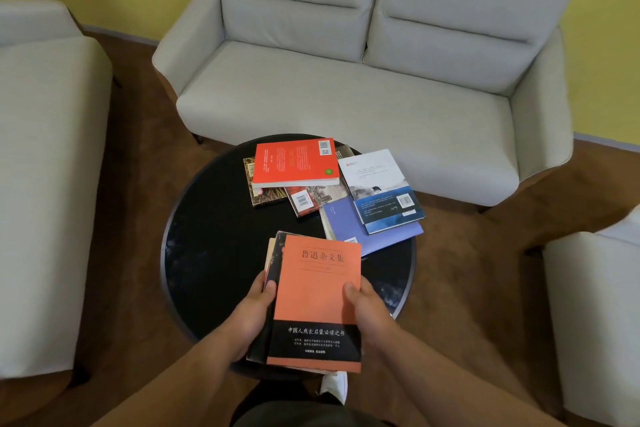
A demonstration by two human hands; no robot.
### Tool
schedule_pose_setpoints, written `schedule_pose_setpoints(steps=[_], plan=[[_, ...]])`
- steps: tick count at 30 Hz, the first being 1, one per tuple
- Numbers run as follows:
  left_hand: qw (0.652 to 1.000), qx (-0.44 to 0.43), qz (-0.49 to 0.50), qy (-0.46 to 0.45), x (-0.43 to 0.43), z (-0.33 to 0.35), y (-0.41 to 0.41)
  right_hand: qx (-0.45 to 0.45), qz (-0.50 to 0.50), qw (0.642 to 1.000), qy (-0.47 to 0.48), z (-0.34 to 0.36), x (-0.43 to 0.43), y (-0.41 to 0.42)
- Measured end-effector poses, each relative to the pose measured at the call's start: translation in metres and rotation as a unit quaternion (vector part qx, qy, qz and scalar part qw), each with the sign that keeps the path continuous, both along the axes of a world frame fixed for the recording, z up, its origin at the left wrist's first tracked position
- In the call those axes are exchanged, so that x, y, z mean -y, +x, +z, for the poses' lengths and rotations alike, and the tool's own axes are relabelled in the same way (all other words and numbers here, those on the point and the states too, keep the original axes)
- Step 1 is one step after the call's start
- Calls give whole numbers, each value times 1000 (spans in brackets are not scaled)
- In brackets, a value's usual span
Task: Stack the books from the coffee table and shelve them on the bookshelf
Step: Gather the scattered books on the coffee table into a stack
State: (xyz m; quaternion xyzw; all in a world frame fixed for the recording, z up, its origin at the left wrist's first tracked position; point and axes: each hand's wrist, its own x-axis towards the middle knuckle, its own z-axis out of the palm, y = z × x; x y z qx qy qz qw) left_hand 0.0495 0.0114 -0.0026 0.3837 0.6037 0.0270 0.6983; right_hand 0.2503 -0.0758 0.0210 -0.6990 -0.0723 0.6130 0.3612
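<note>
A small stack of books topped by an orange book with a black band hangs over the near part of the round black coffee table. My left hand grips the stack's left edge. My right hand grips its right edge, thumb on the cover. Further back lie a red book on top of a brown patterned book and another book with a barcode. To the right, a white-and-blue book rests on a lavender book. No bookshelf is in view.
A light grey two-seat sofa stands behind the table. Another grey seat is at the left and a third at the right. Brown carpet surrounds the table. My white shoe shows below the stack.
</note>
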Motion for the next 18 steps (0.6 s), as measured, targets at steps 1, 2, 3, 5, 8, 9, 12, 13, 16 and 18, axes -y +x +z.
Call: schedule_pose_setpoints(steps=[1, 2, 3, 5, 8, 9, 12, 13, 16, 18], plan=[[1000, 2, 7, -3, 0, -1, -1, -4, -2, 1000, 2, 2, 0, 0], [1000, 7, 22, -12, 1, -1, -2, -8, -5, 1000, 4, 3, 0, 0], [998, 15, 45, -28, 1, -1, -3, -10, -6, 1000, 6, 4, 0, 0], [994, 21, 95, -55, -1, 0, -3, -1, -1, 1000, 16, 4, -1, -4], [989, 15, 125, -79, -4, 4, 0, 29, 13, 999, 26, 0, -2, -14], [988, 12, 128, -81, -5, 5, 1, 34, 14, 999, 29, 0, -3, -16], [987, 20, 132, -90, -7, 9, 3, 24, 9, 999, 32, -3, -4, -17], [988, 18, 125, -87, -7, 12, 3, 19, 6, 999, 32, -2, -5, -17], [996, -6, 63, -58, -4, 17, 3, 17, 5, 1000, 25, -1, -6, -16], [999, -31, 21, -19, -4, 19, 3, 52, 35, 998, 18, 1, -7, -15]])
